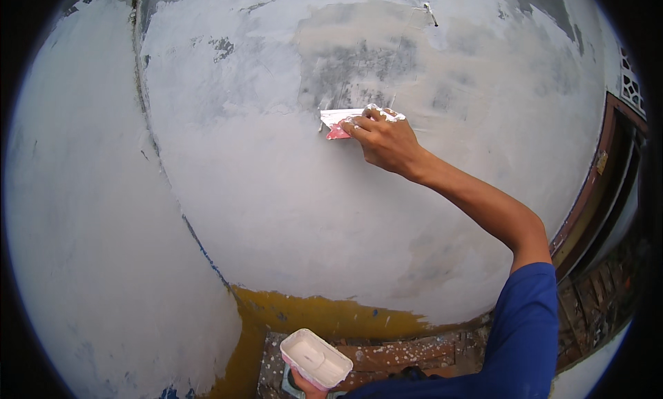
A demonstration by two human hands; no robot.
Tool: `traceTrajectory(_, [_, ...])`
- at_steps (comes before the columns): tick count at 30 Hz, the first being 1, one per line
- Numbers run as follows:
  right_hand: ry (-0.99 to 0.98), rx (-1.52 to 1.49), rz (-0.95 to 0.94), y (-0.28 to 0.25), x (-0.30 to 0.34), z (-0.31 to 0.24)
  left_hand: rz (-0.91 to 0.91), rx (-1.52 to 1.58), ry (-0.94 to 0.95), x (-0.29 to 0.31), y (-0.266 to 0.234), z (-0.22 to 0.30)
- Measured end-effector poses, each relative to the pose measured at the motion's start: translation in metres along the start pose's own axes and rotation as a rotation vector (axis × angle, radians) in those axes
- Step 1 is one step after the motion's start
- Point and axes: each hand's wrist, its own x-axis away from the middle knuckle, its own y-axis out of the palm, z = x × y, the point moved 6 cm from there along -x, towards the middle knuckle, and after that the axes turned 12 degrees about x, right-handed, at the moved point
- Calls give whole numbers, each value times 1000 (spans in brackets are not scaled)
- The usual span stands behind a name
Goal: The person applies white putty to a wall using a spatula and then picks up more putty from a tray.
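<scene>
Grips white tub [298,339] with left hand [308,386] at six o'clock, finger placement mostly hidden. Pinches red-and-white scraper [338,127] between thumb and fingers of smeared right hand [388,142] at twelve o'clock, edge apparently against wall [276,192]. Seems to be spreading filler [326,363]; probably calls for even pressure toward grey patch [359,64] just beyond.

The wall [276,199] is matt and chalky, smooth below but rougher around the blotchy grey patch [352,71]. The scraper's red part [338,132] looks like plastic (smeared with white paste [340,114]), as does the tub [293,335]. The sleeve [523,316] is matt cloth; the planks [414,355], worn, spattered wood.
</scene>
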Motion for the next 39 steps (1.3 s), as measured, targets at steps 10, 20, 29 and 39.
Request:
traceTrajectory(10, [121, 199, -18, 44, 51, -38, 0, 49, -33, -7, -38, 10])
traceTrajectory(20, [386, 65, 205, -34, -4, 93, 26, 147, -54, -7, -49, 5])
traceTrajectory(29, [100, 10, -63, 11, 105, -41, -3, 151, -84, -7, -25, -4])
traceTrajectory(39, [232, 152, 4, 29, 131, -32, 39, 123, -82, -11, -23, -2])
